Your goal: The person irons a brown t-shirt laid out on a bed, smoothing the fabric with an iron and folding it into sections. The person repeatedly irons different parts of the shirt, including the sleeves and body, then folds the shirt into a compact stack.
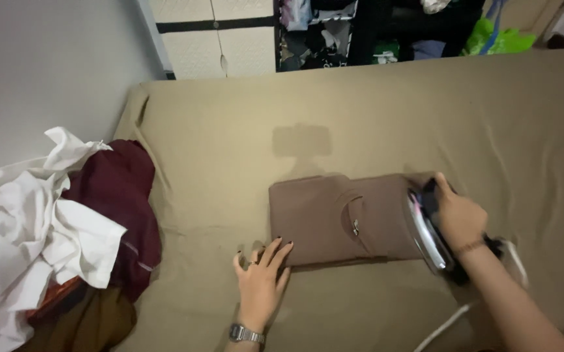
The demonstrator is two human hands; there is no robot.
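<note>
A folded brown garment (pixel 334 218) lies flat on a tan-covered surface (pixel 373 111). My left hand (pixel 261 280), with a metal watch at the wrist, rests flat with fingers spread on the garment's near left corner. My right hand (pixel 459 218) grips the handle of a black clothes iron (pixel 428 231), which sits tilted on the garment's right end with its shiny soleplate showing. A white cord (pixel 445 326) trails from the iron toward me.
A heap of white cloth (pixel 28 228) and a maroon garment (pixel 122 202) lies at the left edge, with a brown one below. A grey wall runs along the left. Behind the surface stand pale cabinet doors (pixel 216 36), dark clothing and green bags (pixel 493 39).
</note>
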